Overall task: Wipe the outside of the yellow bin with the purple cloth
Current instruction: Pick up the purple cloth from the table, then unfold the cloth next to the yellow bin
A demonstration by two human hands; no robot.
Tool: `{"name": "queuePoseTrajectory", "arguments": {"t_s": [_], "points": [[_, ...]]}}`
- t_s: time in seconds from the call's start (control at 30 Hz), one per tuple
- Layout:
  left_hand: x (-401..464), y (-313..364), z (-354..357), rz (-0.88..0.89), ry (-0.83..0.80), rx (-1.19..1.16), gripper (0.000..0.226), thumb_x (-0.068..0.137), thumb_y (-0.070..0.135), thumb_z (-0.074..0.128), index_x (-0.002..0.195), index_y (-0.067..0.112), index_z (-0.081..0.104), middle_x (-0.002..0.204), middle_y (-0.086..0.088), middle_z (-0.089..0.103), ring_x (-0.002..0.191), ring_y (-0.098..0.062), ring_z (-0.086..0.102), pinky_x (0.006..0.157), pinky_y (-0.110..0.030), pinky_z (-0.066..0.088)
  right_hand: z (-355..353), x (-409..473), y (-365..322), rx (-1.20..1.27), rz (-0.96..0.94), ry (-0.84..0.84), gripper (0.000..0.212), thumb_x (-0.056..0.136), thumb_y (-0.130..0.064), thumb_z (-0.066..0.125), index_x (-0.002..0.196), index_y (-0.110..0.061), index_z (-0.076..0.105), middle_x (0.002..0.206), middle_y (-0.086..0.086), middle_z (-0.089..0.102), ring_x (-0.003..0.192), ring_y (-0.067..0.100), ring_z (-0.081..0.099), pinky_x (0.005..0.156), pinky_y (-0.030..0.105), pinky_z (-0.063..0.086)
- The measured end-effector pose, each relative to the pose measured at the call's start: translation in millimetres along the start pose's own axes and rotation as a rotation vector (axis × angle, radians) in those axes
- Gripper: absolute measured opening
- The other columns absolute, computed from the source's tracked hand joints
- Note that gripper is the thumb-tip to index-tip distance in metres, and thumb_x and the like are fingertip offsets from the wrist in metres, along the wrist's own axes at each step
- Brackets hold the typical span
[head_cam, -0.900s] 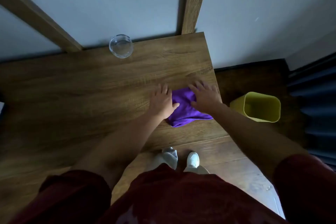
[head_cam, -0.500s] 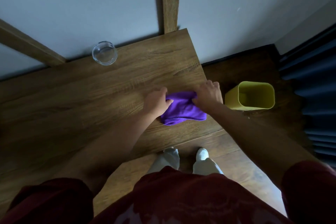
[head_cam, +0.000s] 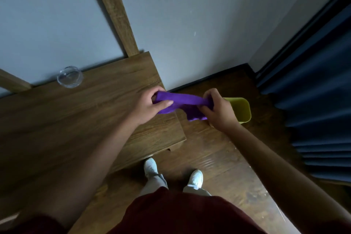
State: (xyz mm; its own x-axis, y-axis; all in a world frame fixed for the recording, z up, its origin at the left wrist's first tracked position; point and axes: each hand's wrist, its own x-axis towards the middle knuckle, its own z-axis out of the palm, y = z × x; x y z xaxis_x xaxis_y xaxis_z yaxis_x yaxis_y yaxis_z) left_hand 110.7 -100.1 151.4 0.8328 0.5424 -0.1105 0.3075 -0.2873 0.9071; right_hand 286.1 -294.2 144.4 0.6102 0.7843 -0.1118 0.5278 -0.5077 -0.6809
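The purple cloth (head_cam: pixel 182 100) hangs stretched between both hands, lifted off the wooden table (head_cam: pixel 85 112) and reaching past its right edge. My left hand (head_cam: pixel 150 104) grips the cloth's left end over the table's right edge. My right hand (head_cam: pixel 216 108) grips the right end above the floor. The yellow bin (head_cam: pixel 242 108) stands on the floor right behind my right hand, open side up, its left part hidden by that hand.
A clear glass bowl (head_cam: pixel 69 77) sits at the table's back edge by the wall. A wooden post (head_cam: pixel 115 11) rises behind the table. Dark blue curtains (head_cam: pixel 319 112) hang at the right. My feet in white shoes (head_cam: pixel 195 179) stand on the wooden floor.
Both hands have picked the cloth up from the tabletop and carried it right, past the table's edge, towards the bin. The view has swung right as well.
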Motion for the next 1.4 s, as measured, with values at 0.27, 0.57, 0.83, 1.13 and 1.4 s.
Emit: {"name": "queuePoseTrajectory", "arguments": {"t_s": [0.27,0.57,0.83,1.13,1.4], "points": [[-20.9,93.4,74.8,0.193,0.035,-0.243,0.018,0.090,0.031,0.070,0.104,0.021,0.067,0.096,0.011,0.072,0.093,-0.007,0.065,0.087,-0.024,0.049,-114.7,-90.3,8.2,0.226,-0.084,0.118,0.039,0.083,-0.053,0.074,0.114,-0.029,0.069,0.102,-0.022,0.071,0.095,-0.007,0.066,0.084,0.014,0.052],[-40.3,139.1,105.3,0.296,-0.280,-0.245,0.015,0.096,0.027,0.064,0.107,0.036,0.069,0.107,0.012,0.073,0.097,-0.008,0.067,0.084,-0.020,0.050,-134.5,-188.7,27.2,0.407,-0.013,0.343,0.024,0.094,-0.026,0.071,0.117,-0.021,0.076,0.107,-0.018,0.075,0.102,0.005,0.070,0.087,0.017,0.050],[-44.0,165.3,165.5,0.316,-0.453,-0.292,0.014,0.100,0.030,0.057,0.101,0.038,0.068,0.098,0.012,0.069,0.094,-0.013,0.063,0.085,-0.029,0.049,-124.7,-243.2,54.2,0.605,0.091,0.547,0.010,0.096,-0.027,0.067,0.097,-0.021,0.075,0.102,-0.001,0.074,0.097,0.011,0.070,0.083,0.022,0.051],[-50.6,202.6,270.7,0.310,-0.448,-0.277,0.013,0.100,0.018,0.057,0.110,0.019,0.066,0.105,0.016,0.072,0.102,-0.004,0.065,0.091,-0.021,0.049,-173.7,-279.6,122.7,0.576,0.184,0.714,0.016,0.100,-0.021,0.065,0.113,-0.028,0.073,0.103,-0.022,0.075,0.100,-0.004,0.068,0.088,0.016,0.050],[-48.7,206.1,359.8,0.282,-0.349,-0.280,0.013,0.102,0.016,0.057,0.109,0.021,0.067,0.104,0.016,0.073,0.100,-0.005,0.067,0.091,-0.030,0.052,-213.6,-311.6,208.0,0.407,0.216,0.453,0.069,0.076,-0.045,0.085,0.139,-0.036,0.058,0.080,-0.016,0.059,0.069,0.001,0.056,0.067,0.021,0.051]]}}
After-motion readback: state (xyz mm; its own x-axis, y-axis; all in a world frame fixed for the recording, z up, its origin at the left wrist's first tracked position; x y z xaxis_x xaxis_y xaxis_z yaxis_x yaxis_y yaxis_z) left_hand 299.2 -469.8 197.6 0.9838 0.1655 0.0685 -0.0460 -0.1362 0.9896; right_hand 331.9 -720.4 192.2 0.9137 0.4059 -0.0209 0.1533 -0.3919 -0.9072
